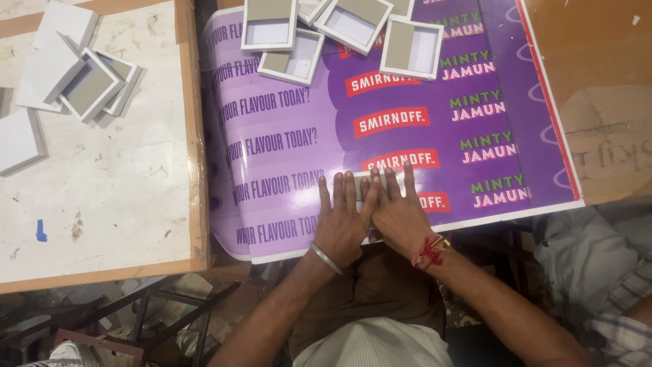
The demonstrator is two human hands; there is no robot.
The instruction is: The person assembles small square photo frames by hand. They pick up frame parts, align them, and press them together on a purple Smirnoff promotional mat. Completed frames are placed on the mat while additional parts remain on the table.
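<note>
At sheet's near edge, our left hand and right hand press flat, fingers spread, holding nothing, on purple sheet; trays beyond.

Under the left hand and right hand, the small grey board piece is mostly hidden; beyond their fingertips, open boxes run off the top edge.

The printed sheet is purple with rows of red labels, white and green lettering. The small trays are white with grey insides; the left table is off-white, edged in brown wood
</note>
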